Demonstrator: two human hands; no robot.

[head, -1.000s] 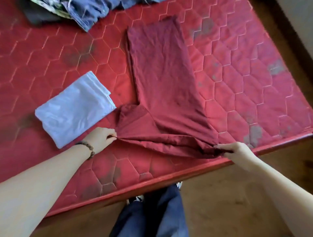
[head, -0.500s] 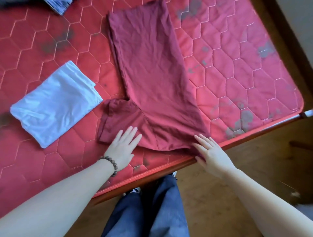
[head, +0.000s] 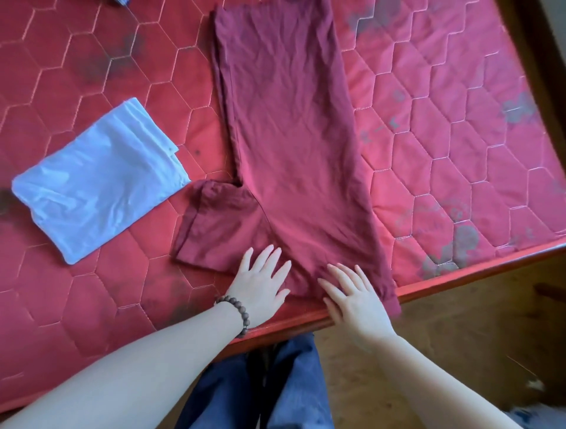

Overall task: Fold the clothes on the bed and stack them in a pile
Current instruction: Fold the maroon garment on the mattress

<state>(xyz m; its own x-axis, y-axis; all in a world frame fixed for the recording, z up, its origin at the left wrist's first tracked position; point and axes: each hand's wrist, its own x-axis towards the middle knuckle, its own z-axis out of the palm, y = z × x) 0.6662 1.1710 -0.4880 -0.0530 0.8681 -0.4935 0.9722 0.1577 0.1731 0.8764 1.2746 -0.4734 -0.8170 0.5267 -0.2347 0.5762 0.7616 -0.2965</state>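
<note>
A dark red T-shirt [head: 288, 128] lies folded lengthwise on the red quilted mattress [head: 459, 147], its sleeve sticking out to the left near the front edge. My left hand [head: 260, 284], with a bead bracelet on the wrist, rests flat with straight fingers on the shirt's near end beside the sleeve. My right hand [head: 355, 297] presses flat on the shirt's near right corner at the mattress edge. A folded white garment [head: 95, 183] lies to the left of the shirt, apart from it.
The mattress's front edge [head: 459, 272] runs diagonally just below my hands, with a wooden floor [head: 459, 352] beyond it. My legs in blue jeans [head: 269, 389] stand against the edge. A scrap of blue cloth [head: 121, 2] shows at the top left.
Both hands let go of the shirt's near hem and laid it down flat. They have since slid closer together along the near end, and the view has shifted nearer.
</note>
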